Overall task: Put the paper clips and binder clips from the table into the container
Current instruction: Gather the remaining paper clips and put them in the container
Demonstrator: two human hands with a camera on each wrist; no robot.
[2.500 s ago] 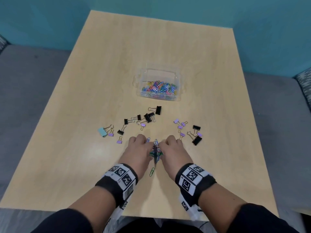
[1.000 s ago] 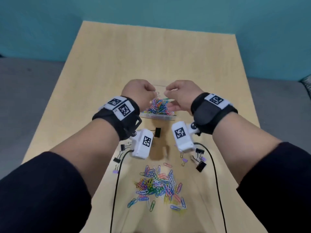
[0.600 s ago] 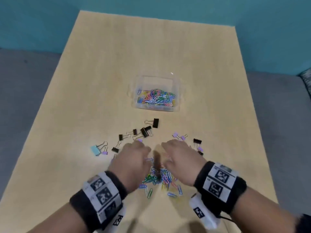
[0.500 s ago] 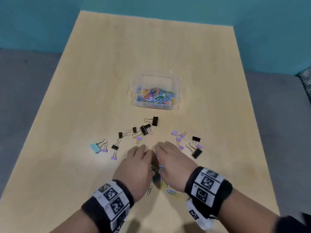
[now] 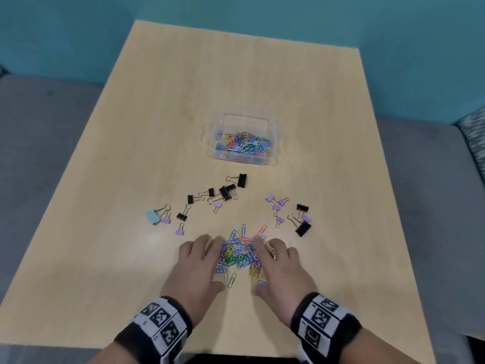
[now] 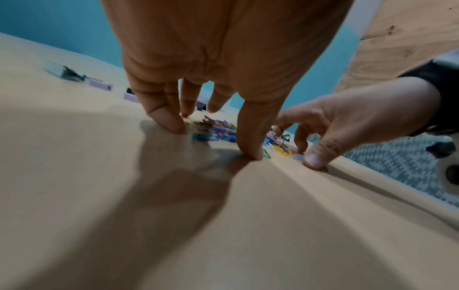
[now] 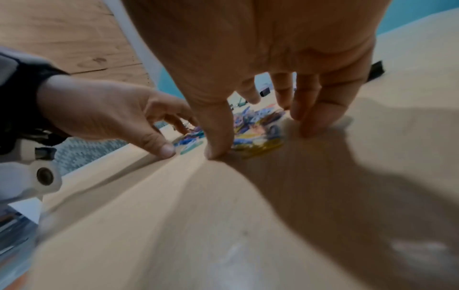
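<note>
Head view: both hands rest fingertips-down on the wooden counter (image 5: 157, 153), flanking a heap of coloured paper clips (image 5: 238, 252) near its front edge. The left hand (image 5: 198, 266) lies against the heap's left side, the right hand (image 5: 280, 269) against its right side; a few loose clips lie just outside the heap, toward the person. Each grip is spread, fingers extended and slightly arched, pinching nothing.

Left wrist view: the fingertips (image 6: 168, 121) of the left hand touch the counter, with the heap just beyond them and the right hand opposite. Right wrist view: the same arrangement mirrored, with the right thumb (image 7: 218, 145) planted at the near edge of the heap. Both wrist views are blurred, so single clips cannot be told apart.

Beyond the heap, binder clips lie scattered in two groups: a left group (image 5: 210, 198) of black, purple and one pale blue clip, and a right group (image 5: 291, 211) of purple and black clips.

Farther back, at mid-counter, stands the clear plastic container (image 5: 242, 122), open-topped and already partly filled with coloured paper clips. It is well apart from both hands.

Marker-printed wristbands (image 5: 322, 319) sit on both wrists.
</note>
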